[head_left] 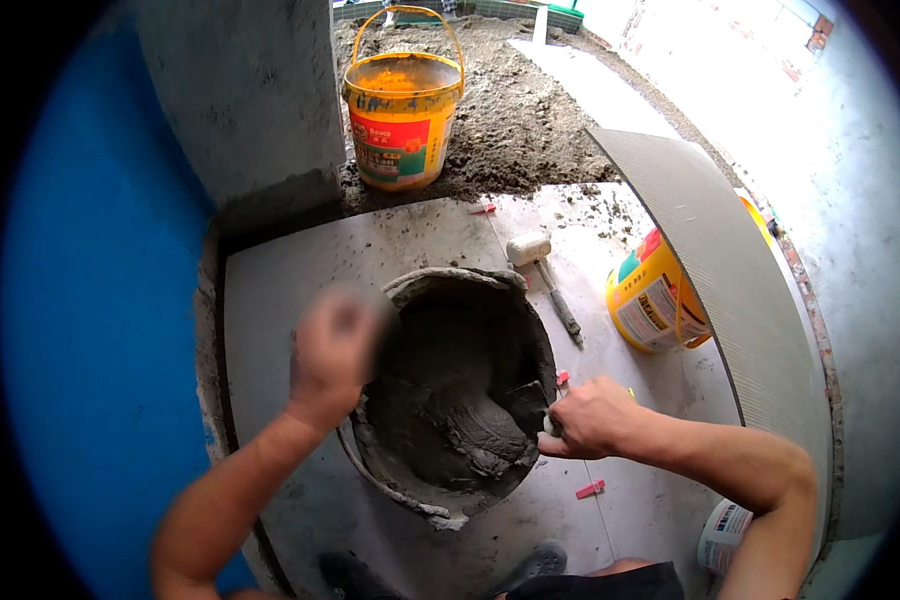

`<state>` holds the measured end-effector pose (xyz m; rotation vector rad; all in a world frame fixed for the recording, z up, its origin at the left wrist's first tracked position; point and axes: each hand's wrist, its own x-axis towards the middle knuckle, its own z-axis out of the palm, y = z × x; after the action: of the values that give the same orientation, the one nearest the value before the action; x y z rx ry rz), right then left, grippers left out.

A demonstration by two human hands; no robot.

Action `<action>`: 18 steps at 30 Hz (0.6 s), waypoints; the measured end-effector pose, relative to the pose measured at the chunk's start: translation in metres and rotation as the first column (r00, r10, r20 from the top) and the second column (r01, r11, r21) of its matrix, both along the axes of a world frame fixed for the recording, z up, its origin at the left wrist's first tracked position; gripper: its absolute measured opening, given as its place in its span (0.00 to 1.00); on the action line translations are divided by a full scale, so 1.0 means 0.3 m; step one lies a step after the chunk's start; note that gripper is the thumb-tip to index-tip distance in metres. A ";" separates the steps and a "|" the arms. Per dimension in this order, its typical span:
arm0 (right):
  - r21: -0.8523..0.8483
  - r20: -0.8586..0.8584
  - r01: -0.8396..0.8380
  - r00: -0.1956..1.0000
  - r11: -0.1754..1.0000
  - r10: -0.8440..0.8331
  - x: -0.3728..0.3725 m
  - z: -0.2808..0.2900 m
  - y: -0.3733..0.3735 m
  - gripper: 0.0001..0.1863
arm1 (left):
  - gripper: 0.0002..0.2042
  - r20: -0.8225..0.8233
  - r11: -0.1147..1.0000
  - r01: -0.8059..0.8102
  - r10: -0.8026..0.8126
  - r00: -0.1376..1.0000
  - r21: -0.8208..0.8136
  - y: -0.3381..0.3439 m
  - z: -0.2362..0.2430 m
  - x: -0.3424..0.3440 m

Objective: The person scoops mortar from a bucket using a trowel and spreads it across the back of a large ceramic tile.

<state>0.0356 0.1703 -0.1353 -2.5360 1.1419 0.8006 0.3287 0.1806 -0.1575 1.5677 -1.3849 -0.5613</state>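
Observation:
A large round bucket with a mortar-crusted rim stands in front of me. Wet grey mortar fills its inside, heaped and smeared in the middle. My right hand is closed round the handle of a trowel at the bucket's right rim. The dark trowel blade dips into the mortar beside the inner wall. At the left rim is my left hand, its fingers blurred, so whether it grips the rim does not show.
A white-headed mallet lies on pale tiles with red tile clips. One yellow bucket stands on rough mortar ahead; another yellow bucket sits right, behind a leaning grey tile. A white tub is near my right elbow.

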 end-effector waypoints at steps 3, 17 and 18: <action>0.121 -0.032 0.140 0.990 0.983 -0.138 0.010 -0.051 0.041 0.29 | 0.08 0.014 0.999 0.022 -0.021 1.000 -0.033 0.019 -0.007 -0.006; 0.725 0.065 0.593 0.449 0.352 -0.891 -0.017 -0.165 0.253 0.21 | 0.10 0.217 0.961 0.237 -0.203 0.955 -0.145 -0.013 0.007 -0.036; 0.759 0.078 0.569 0.404 0.318 -0.911 -0.023 -0.171 0.258 0.21 | 0.10 0.167 0.969 0.212 -0.190 0.968 -0.128 -0.019 0.009 -0.040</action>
<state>0.0286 0.2476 -0.1865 -1.1764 1.3738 0.1320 0.3166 0.1749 -0.1549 1.3852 -1.6770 -0.4560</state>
